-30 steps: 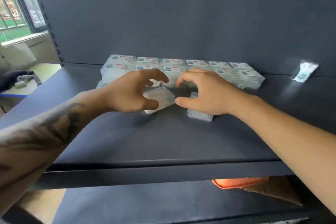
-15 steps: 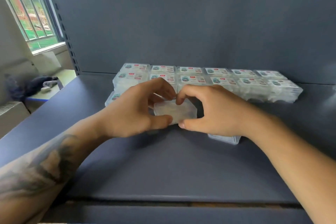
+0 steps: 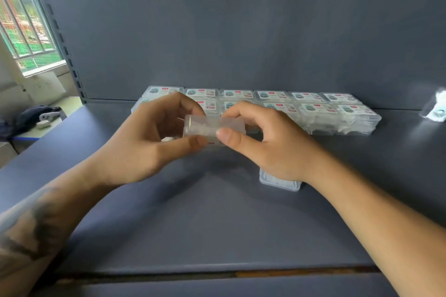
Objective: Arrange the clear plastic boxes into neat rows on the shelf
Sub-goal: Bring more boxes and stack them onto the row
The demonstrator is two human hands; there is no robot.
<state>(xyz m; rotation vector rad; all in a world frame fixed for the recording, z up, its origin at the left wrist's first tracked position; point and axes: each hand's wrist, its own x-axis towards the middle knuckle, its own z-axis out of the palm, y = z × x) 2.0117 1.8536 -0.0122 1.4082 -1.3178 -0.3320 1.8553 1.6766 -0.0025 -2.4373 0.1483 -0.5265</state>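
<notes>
A: From the head camera, what are your hands doing?

B: Both of your hands hold one clear plastic box (image 3: 213, 129) in the air above the shelf (image 3: 217, 224); your left hand (image 3: 144, 144) pinches its left end, thumb underneath and fingers curled over the top; your right hand (image 3: 263, 142) pinches the right end, thumb pressed on the near face, fingers bent over the far edge — so both grips are clamped on that box.

A: And the other boxes?

B: The rows of boxes (image 3: 313, 108) stand at the back of the shelf against the rear panel (image 3: 241, 31); two rows, labels up, stacked, edges touching; the held box hangs just in front of them, near their middle. Another box (image 3: 280, 182) lies flat on the shelf under your right wrist, partly hidden by it.

A: Anything else?

B: A small white packet (image 3: 436, 106) sits well apart at the right — blurred, so you cannot tell what it is; a window (image 3: 26, 29) shows at the left.
</notes>
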